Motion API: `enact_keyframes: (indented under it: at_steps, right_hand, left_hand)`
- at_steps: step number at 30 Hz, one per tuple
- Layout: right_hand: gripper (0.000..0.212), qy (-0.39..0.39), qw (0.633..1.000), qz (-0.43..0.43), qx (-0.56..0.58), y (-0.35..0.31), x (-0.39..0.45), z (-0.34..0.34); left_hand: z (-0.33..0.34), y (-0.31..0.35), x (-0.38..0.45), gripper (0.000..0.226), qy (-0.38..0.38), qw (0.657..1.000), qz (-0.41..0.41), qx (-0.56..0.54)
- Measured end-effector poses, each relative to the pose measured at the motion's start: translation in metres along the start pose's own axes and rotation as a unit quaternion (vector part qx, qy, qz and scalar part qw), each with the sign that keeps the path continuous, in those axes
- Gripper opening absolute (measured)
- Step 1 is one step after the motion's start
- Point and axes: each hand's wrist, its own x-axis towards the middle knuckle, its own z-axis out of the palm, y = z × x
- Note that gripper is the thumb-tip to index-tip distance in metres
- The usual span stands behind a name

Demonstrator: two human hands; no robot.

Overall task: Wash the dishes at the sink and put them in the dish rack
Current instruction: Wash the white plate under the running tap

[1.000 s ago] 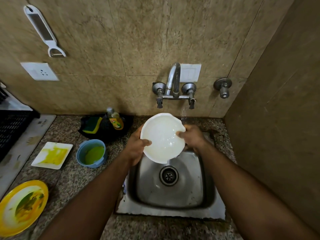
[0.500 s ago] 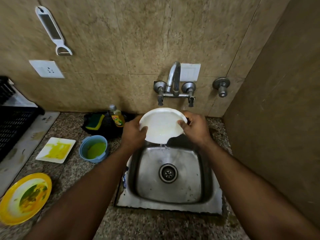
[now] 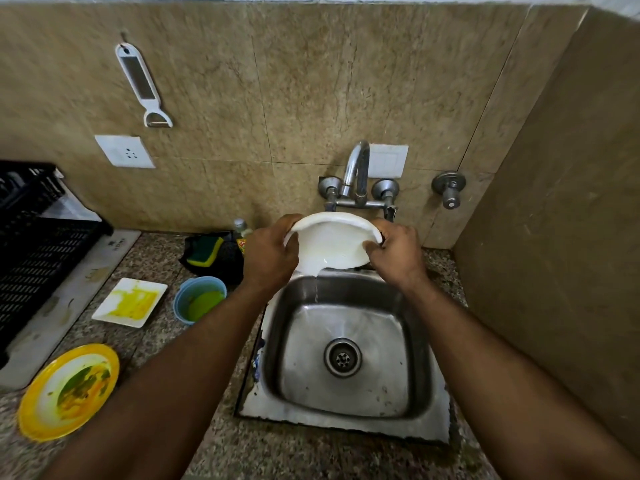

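Nearest the camera, the granite counter [image 3: 311, 452] carries the steel sink [image 3: 346, 420], whose basin is wet around the drain [image 3: 343, 357]; a slippery basin means anything dropped there could skid or chip. To the near left, a yellow plate [image 3: 41, 410] smeared with food sits close to the counter's front edge, and a careless elbow could probably knock it off. Further back lie a white square plate [image 3: 114, 317] with yellow residue and a blue cup [image 3: 183, 306], both unwashed, so much of the job remains. Above the back of the sink, both hands hold a white bowl [image 3: 332, 244] tilted toward the person, and a thin stream of water pours from its lower edge into the basin. The left hand [image 3: 268, 254] curls round the bowl's left rim, thumb over the edge; the right hand [image 3: 396, 252] clamps the right rim the same way. Wet, possibly soapy fingers on a smooth rim are the main risk: the bowl could slide out and hit the steel below. It is also held just under the tap [image 3: 356, 171], so lifting it carelessly might knock the rim against the valve fittings. Left of the hands sit a sponge [image 3: 206, 251] and a soap bottle [image 3: 240, 230]. The black dish rack [image 3: 38, 251] stands well apart on the far left, so the carry would pass over the dirty dishes and may drip on them.
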Motion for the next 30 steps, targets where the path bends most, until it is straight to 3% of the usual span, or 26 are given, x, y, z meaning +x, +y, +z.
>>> enact_keyframes:
  at_steps: [30]
  right_hand:
    - [0.037,0.005,1.0,0.014,0.002,0.008,-0.015,0.008]
  left_hand:
    - [0.011,-0.011,-0.014,0.037,-0.021,0.999,-0.023,-0.017]
